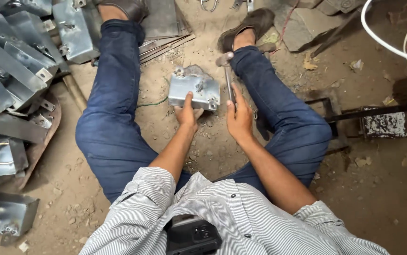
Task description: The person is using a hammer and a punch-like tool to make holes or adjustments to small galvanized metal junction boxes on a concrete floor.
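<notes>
The left hand grips a metal box on the dirt floor between the legs; the right hand clasps a hammer, head at 12 o'clock. Similar boxes (many) pile at 9 o'clock; this one looks mid-work.

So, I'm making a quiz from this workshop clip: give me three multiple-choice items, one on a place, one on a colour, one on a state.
1. Where does the small metal box lie?
A. on the dirt floor between the legs
B. on the pile at the left
C. on a bench

2. What colour are the trousers?
A. grey
B. blue
C. green

3. What is the right hand doing?
A. resting open on the knee
B. holding the hammer by its handle
C. gripping a white cable

Answers: 1 A, the box sits on the ground, the left hand steadying its near edge. 2 B, they are blue denim. 3 B, its fingers wrap the handle, head pointing away.
</notes>
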